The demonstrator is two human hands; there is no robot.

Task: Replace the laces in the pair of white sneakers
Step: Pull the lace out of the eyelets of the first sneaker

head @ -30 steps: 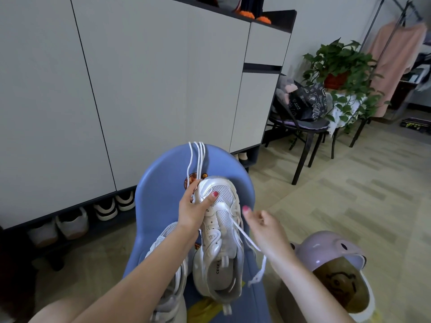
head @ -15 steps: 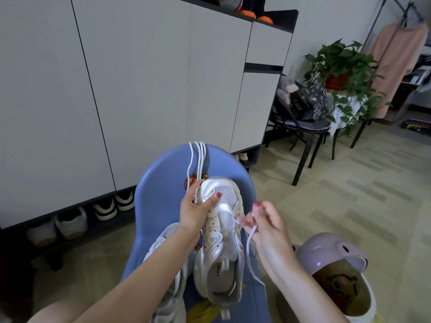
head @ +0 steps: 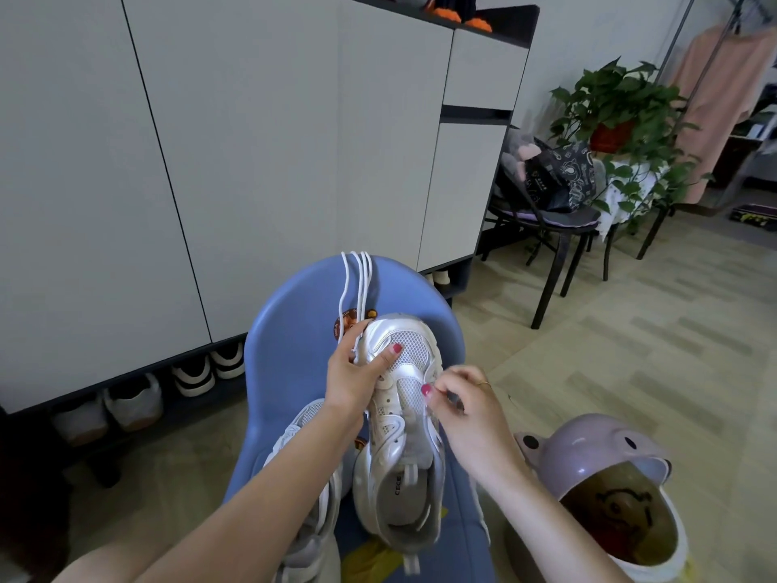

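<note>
Far left: white cabinet [head: 252, 162] w/ shoes [head: 134, 403] tucked in the gap under it. Centre: blue chair [head: 294, 330], spare white laces [head: 357, 279] draped over its far back edge. Second sneaker [head: 311, 498] lies on the seat under my left forearm, mostly hidden. My left hand [head: 353, 380] grips the toe end of the white sneaker [head: 403, 435], thumb across the mesh, fingers curled round the far side; shoe held above the seat, toe pointing far, opening twd me. Just right, my right hand [head: 466, 408] is at the sneaker's right eyelet row, fingers bunched, pinching; a thin lace end seems to be in there but too small to be sure. Near right on the floor: lilac bin [head: 588, 456], lid tipped open. Far right: black chair [head: 559, 229] w/ a bag, potted plant [head: 618, 115].
</note>
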